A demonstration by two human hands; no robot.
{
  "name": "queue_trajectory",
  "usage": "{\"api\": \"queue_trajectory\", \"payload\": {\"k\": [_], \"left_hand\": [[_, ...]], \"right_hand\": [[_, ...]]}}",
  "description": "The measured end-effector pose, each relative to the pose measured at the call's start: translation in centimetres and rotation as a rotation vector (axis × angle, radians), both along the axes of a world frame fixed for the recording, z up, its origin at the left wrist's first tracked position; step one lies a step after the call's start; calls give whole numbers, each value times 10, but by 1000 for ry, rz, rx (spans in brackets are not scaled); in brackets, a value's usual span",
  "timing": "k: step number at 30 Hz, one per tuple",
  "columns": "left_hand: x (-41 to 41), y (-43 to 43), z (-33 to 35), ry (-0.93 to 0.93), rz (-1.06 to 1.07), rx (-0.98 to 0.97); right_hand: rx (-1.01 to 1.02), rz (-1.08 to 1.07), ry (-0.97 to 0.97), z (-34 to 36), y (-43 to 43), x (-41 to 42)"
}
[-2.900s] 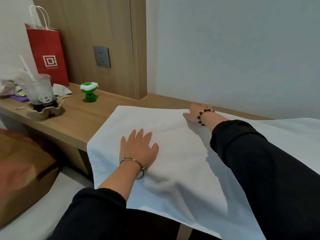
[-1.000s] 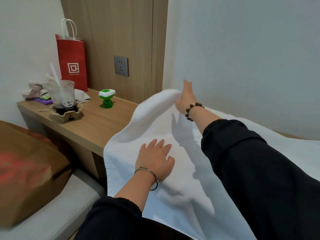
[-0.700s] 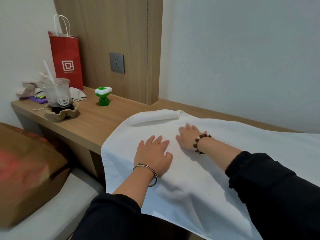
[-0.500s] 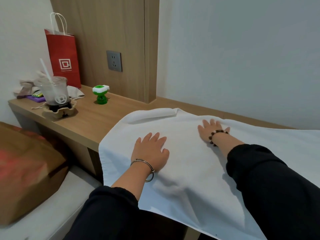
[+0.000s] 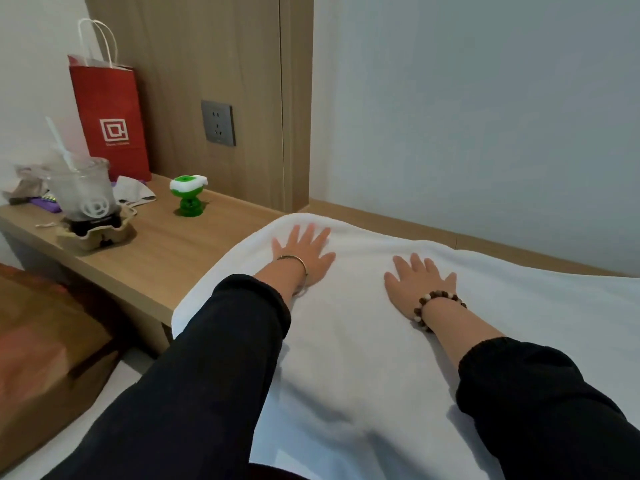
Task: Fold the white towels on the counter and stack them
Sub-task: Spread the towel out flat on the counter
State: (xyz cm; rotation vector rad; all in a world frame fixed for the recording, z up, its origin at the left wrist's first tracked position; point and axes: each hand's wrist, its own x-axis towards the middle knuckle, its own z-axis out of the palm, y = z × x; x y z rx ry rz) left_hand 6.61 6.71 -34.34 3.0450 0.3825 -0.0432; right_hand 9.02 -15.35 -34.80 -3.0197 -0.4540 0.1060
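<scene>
Towel [image 5: 363, 341] over wooden counter [image 5: 156, 258], left hand [image 5: 304, 251] and right hand [image 5: 419, 282] flat on it, grey socket [image 5: 218, 123] behind

I log a red paper bag [image 5: 109, 116] upright against the wood panel [image 5: 207, 46], with a grey wall socket [image 5: 218, 123] to its right. A clear plastic cup [image 5: 83, 192] with a straw sits in a cardboard carrier [image 5: 97, 233]. A green-and-white gadget [image 5: 188, 195] stands nearby. A brown paper bag [image 5: 45, 358] is at lower left, blurred.
</scene>
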Motion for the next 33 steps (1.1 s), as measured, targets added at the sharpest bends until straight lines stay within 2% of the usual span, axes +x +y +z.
{"api": "queue_trajectory", "payload": {"k": [3,6,10,15,20,23,25,26,30,33], "left_hand": [[18,28,5,99,148,-52],[27,22,8,132,221,-62],[32,-28,7,121,49,-64],[31,-77,-6,102,-129,-2],[36,-82,1,53,-106,-32],[44,-108,2,3,-15,-38],[50,-127,1,-14,12,-30],[54,-136,0,-20,-30,-33],[65,-175,-8,23,-416,-22],[74,-188,-11,53,-444,27]], "right_hand": [[5,2,-4,-2,0,3],[8,1,-40,-4,-1,4],[3,25,-39,-5,-4,9],[12,218,-34,0,-43,33],[-9,-44,-8,4,-120,65],[-41,-217,-2,6,-138,76],[-51,-244,10,7,-140,77],[-51,-218,7,7,-141,76],[-16,55,3,3,-153,66],[-41,80,12,-2,-188,64]]}}
